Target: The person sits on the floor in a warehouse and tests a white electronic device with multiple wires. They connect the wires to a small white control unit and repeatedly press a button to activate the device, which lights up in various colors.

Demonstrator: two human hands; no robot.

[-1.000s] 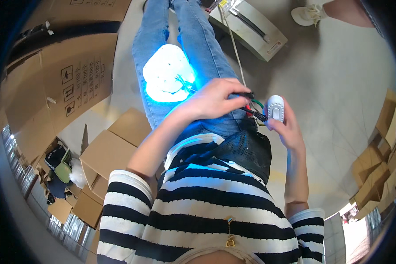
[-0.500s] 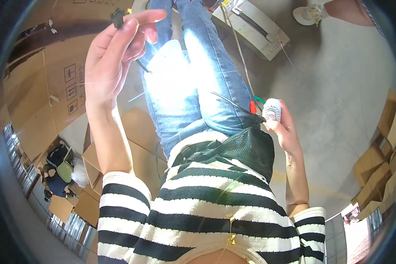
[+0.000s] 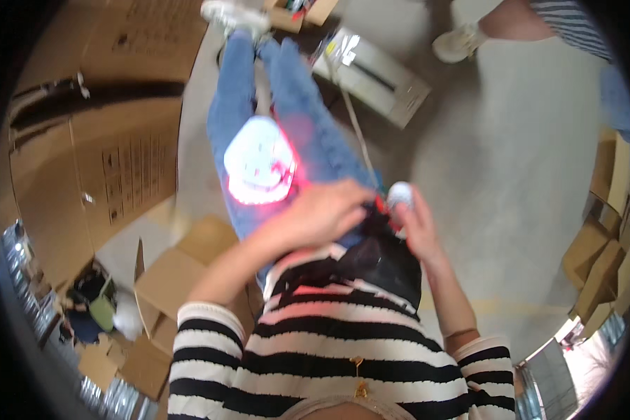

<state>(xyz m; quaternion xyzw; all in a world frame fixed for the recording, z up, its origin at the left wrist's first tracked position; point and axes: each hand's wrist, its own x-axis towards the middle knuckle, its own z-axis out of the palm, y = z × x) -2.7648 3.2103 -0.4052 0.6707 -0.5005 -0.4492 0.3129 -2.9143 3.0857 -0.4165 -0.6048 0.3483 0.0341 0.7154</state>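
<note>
On my thighs lies a white lamp panel (image 3: 259, 150) with a rounded outline, glowing red along its lower edge. My left hand (image 3: 325, 213) reaches across my lap, its fingertips beside the wires at my right hand. Motion smears its fingers, and whether it holds anything is hidden. My right hand (image 3: 418, 222) grips a small white rounded device (image 3: 400, 196) at my right hip. Red and dark wire ends, blurred, lie between the two hands, just above a black mesh pouch (image 3: 374, 262) at my waist.
A pale cable (image 3: 357, 129) runs from the wires toward a white box-shaped unit (image 3: 374, 77) on the floor. Large cardboard cartons (image 3: 129, 150) stand at left, with more open boxes (image 3: 182, 280) below them. Another person's shoe (image 3: 458, 43) is at upper right. Boxes (image 3: 595, 245) line the right side.
My left hand has come down from the upper left to beside my right hand. The lamp's glare has turned from bright white to a dimmer, red glow. The whole view has shifted.
</note>
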